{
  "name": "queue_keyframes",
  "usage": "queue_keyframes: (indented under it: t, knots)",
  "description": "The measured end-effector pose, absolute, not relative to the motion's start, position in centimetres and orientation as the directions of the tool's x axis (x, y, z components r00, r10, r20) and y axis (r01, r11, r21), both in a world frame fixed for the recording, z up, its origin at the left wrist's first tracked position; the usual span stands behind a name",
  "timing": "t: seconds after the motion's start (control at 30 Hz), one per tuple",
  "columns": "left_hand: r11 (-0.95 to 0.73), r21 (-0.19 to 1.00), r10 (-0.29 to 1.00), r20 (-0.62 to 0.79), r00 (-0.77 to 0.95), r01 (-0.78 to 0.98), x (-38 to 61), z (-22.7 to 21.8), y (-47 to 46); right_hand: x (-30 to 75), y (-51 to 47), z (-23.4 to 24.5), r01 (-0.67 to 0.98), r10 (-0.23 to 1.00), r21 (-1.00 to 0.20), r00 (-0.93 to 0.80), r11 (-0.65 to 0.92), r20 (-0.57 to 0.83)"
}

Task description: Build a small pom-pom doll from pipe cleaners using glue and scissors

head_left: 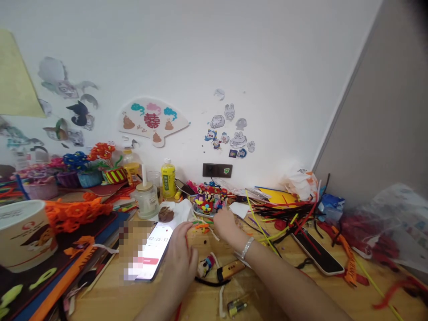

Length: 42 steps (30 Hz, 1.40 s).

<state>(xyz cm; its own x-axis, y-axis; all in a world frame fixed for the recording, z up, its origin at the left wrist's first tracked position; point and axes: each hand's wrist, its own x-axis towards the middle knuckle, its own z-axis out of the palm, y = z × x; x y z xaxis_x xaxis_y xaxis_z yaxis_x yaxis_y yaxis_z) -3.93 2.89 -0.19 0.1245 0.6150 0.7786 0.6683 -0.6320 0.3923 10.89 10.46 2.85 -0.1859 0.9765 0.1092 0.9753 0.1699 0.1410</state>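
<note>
My left hand (182, 254) rests over the wooden table at the right side of a lit phone (155, 249) with a running timer. Its fingers and thumb are apart, with nothing seen between them. Farther forward, my right hand (226, 224) reaches to a small tray (211, 215) that holds several colourful little figures (207, 196). The back of that hand hides its fingertips, so any grip on a figure does not show. Between my arms lie another small figure (206, 265), a lighter (231, 270) and a black fuzzy stem (214, 281).
Left stand a paper bucket (26, 234), orange fuzzy flowers (78, 216), a glass jar (147, 201) and a yellow bottle (168, 179). Brown lump (166, 214) sits behind the phone. To the right are loose stems (284, 209), a second phone (317, 252) and plastic bags (391, 223).
</note>
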Motion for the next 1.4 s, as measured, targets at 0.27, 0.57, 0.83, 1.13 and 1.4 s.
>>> queue_keyframes:
  t: [0.27,0.57,0.83,1.13,1.4]
  knots:
    - [-0.668,0.129,0.507,0.8,0.322,0.733,-3.1,-0.3,2.2,13.4,3.9,8.1,0.979,0.949,0.011,-0.201,0.204,0.243]
    - [-0.718,-0.067,0.459,0.702,0.544,0.693,-1.7,-1.0,1.3,15.1,-0.5,3.3,0.495,0.928,-0.805,-0.327,0.328,0.177]
    - [-0.645,0.241,0.691,0.59,0.419,0.725,-1.7,-1.2,1.0,16.1,-1.4,-1.1,0.841,0.821,-0.096,-0.485,0.532,0.3]
    - [-0.518,0.438,0.838,0.433,0.332,0.735,-2.1,-1.2,0.4,16.3,-1.6,-1.8,0.77,0.921,-0.543,-0.144,0.335,0.363]
    - [-0.565,0.567,0.825,0.407,0.393,0.599,-1.1,-0.8,-0.8,15.3,-2.7,-1.0,0.146,0.977,-0.973,0.094,0.179,0.193]
